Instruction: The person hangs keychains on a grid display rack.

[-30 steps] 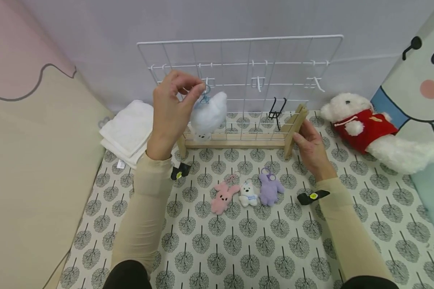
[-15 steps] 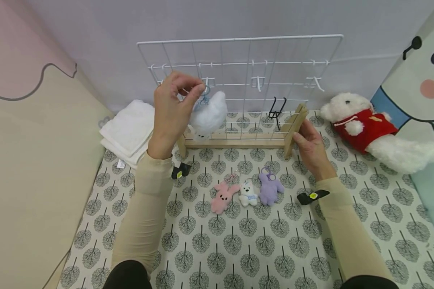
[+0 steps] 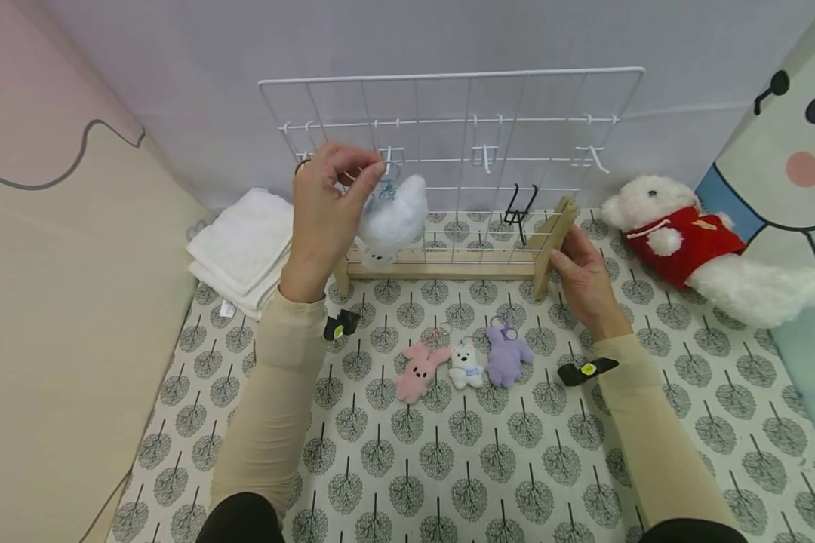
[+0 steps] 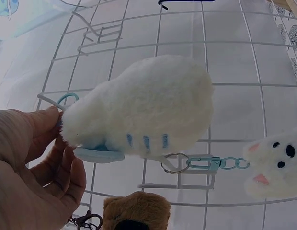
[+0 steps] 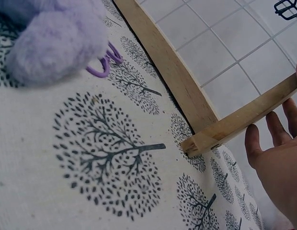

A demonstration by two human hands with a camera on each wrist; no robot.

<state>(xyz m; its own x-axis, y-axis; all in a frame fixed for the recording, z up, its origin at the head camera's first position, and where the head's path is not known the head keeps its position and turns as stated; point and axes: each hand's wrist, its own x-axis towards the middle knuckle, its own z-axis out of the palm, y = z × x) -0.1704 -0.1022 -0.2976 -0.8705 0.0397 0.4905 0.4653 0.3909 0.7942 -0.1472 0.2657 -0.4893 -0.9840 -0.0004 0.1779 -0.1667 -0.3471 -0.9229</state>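
A: Left hand [image 3: 333, 207] up high, thumb and forefinger pinching the pale-blue ring [image 4: 68, 95] of a white plush [image 3: 397, 215]!

B: And where's that plush sitting?

A: Just beneath the fingertips, in front of the wire grid [image 3: 448, 75], its ring right at a white hook [image 4: 50, 100]. Looped over it? I can't tell.

B: Any company up there?

A: A white-faced plush [image 4: 275, 165] on a teal clasp [image 4: 203, 163] close by, and a brown plush [image 4: 136, 208] at the left wrist view's lower edge.

B: The right hand [image 3: 586, 279]?

A: Gripping the rack's wooden leg [image 3: 555, 245], fingers and thumb around it. Below, on the tree-print cloth [image 3: 407, 460], a row: pink plush [image 3: 419, 375], small white bear [image 3: 465, 366], purple plush [image 3: 506, 358]!
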